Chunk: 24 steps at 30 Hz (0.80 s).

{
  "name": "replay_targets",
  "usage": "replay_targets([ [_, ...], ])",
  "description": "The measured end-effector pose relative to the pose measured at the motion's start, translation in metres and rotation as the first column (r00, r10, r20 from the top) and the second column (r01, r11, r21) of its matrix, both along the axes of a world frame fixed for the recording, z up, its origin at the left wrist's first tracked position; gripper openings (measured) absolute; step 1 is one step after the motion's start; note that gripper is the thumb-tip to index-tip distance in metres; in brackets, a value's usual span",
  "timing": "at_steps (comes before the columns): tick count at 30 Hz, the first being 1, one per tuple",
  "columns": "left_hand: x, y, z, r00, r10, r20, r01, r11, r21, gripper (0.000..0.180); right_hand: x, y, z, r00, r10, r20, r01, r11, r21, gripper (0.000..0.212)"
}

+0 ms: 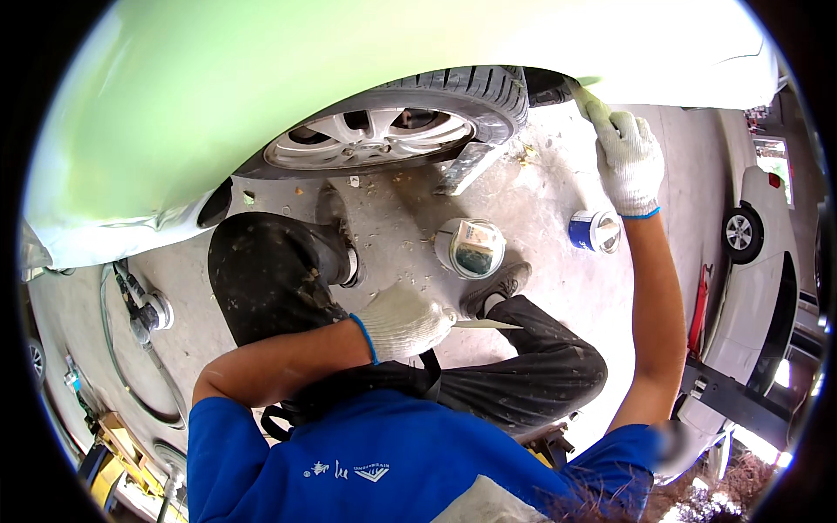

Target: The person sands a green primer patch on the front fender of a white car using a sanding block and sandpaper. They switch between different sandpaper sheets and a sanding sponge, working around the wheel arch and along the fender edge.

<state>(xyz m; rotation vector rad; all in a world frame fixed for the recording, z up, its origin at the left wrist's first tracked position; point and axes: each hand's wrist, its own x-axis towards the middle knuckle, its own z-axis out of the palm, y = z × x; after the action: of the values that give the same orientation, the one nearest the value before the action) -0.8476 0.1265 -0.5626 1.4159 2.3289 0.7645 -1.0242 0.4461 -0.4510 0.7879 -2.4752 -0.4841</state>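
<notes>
My left hand (405,324), in a white knit glove with a blue cuff, is closed around a thin, pale putty knife (488,325) whose flat blade points right above my leg. My right hand (629,164), gloved alike, reaches up to the lower edge of the pale green car body (218,78), just behind the wheel (370,139). Its index finger is stretched out against that edge, and the other fingers are bent loosely; no tool shows in it. Greenish tint covers those fingertips.
An open tin (471,247) and a blue-and-white can (595,232) stand on the concrete floor. A wedge-shaped block (472,167) lies by the tyre. To the left is a sander (150,312) with its hose. A white car (750,288) is parked at right.
</notes>
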Motion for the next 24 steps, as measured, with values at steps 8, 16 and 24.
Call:
replay_targets([
  [8, 0.002, 0.000, -0.001, 1.000, -0.004, 0.008, 0.004, 1.000, 0.009, 0.021, 0.008, -0.005, -0.011, 0.999, -0.042, -0.030, 0.041, 0.998, -0.037, 0.055],
  [16, 0.005, 0.001, -0.003, 1.000, -0.016, 0.004, 0.016, 1.000, 0.000, 0.021, 0.008, -0.014, -0.014, 0.999, -0.051, -0.011, 0.050, 0.993, -0.104, 0.053],
  [24, 0.007, 0.002, -0.011, 0.999, -0.031, -0.043, 0.030, 0.999, -0.026, 0.021, 0.003, -0.022, -0.017, 0.997, -0.071, -0.009, 0.069, 0.987, -0.146, 0.056],
])
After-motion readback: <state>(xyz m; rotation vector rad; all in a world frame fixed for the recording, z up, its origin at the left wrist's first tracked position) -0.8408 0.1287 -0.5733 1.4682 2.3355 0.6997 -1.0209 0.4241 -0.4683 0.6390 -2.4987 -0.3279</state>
